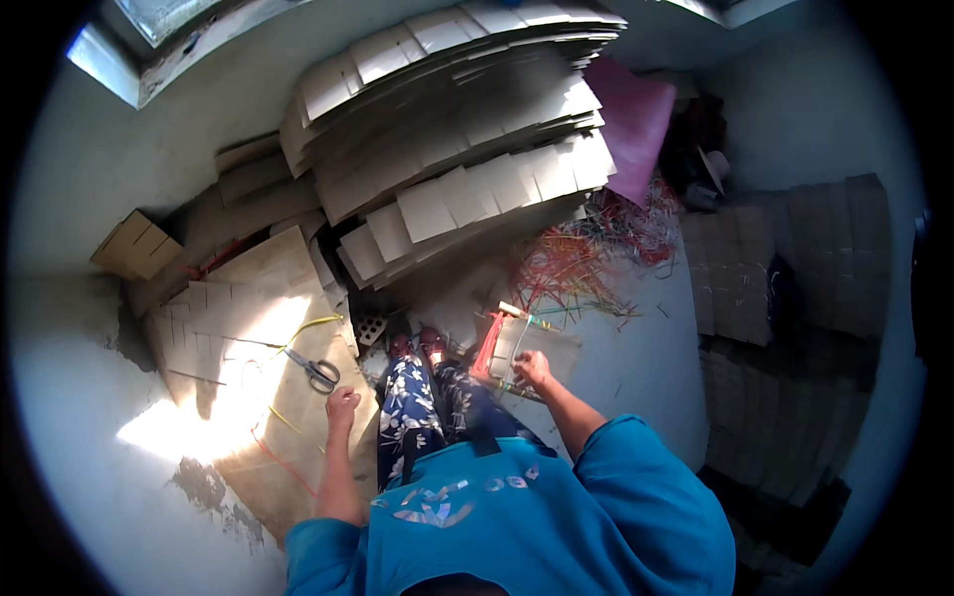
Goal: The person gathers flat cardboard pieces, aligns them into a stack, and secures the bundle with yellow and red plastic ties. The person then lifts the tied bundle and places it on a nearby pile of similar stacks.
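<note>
My left hand [343,402] is closed at the near right edge of a cardboard-covered work surface. Whatever it holds, if anything, is hidden. Just beyond it lie scissors [320,373] with dark handles, touching no finger that I can see. My right hand [533,370] is closed over a small cardboard piece [552,348] on my right. A thin pale curved strand [515,348] runs beside its fingers; I cannot tell whether they grip it. Red strips [487,350] hang in a bunch at that cardboard's left side, and a pale rod-like piece [515,312] lies at its far edge.
Slotted cardboard sheets [204,313] and yellow strips [316,322] lie on the left surface. Tall cardboard stacks [447,129] stand ahead. Tangled coloured strips [571,268] cover floor beyond my right hand, below a pink sheet [631,124]. More cardboard bundles [735,268] stand right.
</note>
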The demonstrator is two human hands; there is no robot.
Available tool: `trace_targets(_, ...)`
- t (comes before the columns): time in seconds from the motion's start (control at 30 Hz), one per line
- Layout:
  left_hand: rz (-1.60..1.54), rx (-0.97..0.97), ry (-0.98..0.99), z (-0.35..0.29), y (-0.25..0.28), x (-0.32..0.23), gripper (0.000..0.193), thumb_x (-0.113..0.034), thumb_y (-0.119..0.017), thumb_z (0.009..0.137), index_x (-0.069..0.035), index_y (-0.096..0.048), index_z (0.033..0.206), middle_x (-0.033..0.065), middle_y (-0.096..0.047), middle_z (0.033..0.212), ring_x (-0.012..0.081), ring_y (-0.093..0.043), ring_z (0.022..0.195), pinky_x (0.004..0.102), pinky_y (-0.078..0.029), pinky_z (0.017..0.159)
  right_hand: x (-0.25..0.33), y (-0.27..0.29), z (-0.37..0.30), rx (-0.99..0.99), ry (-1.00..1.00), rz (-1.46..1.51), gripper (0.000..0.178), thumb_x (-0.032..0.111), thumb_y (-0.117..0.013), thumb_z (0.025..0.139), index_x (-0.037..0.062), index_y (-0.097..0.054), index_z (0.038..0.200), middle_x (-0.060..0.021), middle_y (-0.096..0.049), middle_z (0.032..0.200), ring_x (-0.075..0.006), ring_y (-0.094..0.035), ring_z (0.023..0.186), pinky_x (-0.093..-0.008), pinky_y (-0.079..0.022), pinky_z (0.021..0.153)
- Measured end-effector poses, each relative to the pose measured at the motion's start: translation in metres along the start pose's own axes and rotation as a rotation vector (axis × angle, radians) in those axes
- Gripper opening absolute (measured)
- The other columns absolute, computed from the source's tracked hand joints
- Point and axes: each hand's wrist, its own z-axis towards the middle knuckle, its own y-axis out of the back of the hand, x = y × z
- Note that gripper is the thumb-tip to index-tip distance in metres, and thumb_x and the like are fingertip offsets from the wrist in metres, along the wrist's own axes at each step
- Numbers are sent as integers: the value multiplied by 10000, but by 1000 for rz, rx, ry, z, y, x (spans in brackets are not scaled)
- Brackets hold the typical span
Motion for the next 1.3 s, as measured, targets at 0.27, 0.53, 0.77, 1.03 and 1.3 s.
trace_targets(0.27,79,16,-86,42,44,-49,207,-147,-646,696,-22,-654,860,76,-633,756,143,-601,711,293,-494,680,20,-11,-49,-20,-122,383,229,78,-616,789,-15,-604,998,-125,-621,741,-234,-633,565,-355,-536,453)
trace_targets(0.53,233,46,-78,37,36,-58,177,-149,-652,670,-38,-670,808,85,-652,724,187,-613,676,309,-484,654,35,-17,-17,62,17,705,106,22,-634,760,5,-582,850,-64,-568,663,-162,-554,507,-305,-461,418)
trace_targets(0.77,426,46,-59,35,-38,-142,364,-143,-662,688,-36,-625,1034,148,-643,969,245,-614,883,353,-481,776,-4,16,28,95,-143,612,137,70,-636,798,41,-574,916,-67,-600,718,-182,-606,542,-340,-520,457)
trace_targets(1.03,367,82,-427,72,-126,-262,514,-162,-674,720,-42,-539,1201,145,-583,1157,251,-541,1072,353,-409,939,24,56,110,-87,126,620,202,151,-678,727,17,-590,848,-82,-600,651,-167,-598,510,-311,-477,468)
trace_targets(1.3,592,101,-581,155,-188,-321,676,-123,-690,720,-23,-394,1319,200,-418,1348,350,-400,1245,388,-333,1030,143,104,196,-463,184,639,581,171,-743,719,28,-503,1229,-104,-596,997,-144,-610,742,-278,-497,534)
